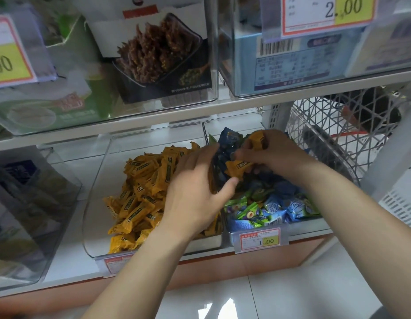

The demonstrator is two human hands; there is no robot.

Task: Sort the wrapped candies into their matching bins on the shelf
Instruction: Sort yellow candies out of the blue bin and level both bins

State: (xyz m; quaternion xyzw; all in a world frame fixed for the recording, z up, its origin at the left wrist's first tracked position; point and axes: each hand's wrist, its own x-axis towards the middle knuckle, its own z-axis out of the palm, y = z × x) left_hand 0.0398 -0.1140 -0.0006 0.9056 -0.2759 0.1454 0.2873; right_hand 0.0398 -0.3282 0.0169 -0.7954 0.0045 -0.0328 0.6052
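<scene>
Above clear plastic bin (pixel 314 223) of crinkly blue candies (pixel 275 208), right hand (pixel 275 153) pinches glossy rectangular orange candies (pixel 239 168); left hand (pixel 195 187) grip unclear.

White two-tier shelf (pixel 234 104) with an orange strip (pixel 245 257) along its base. Glossy pale floor (pixel 291 295) tiles underneath, white lattice basket (pixel 333 116) off right.

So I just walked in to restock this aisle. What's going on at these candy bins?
A person is sorting mixed candies over the right bin. The right hand pinches stray yellow candies in its fingers, above the blue and green candies. The left hand grips a bunch of dark blue candies. The left bin beside it holds a yellow pile; the held ones are not in yet.
</scene>
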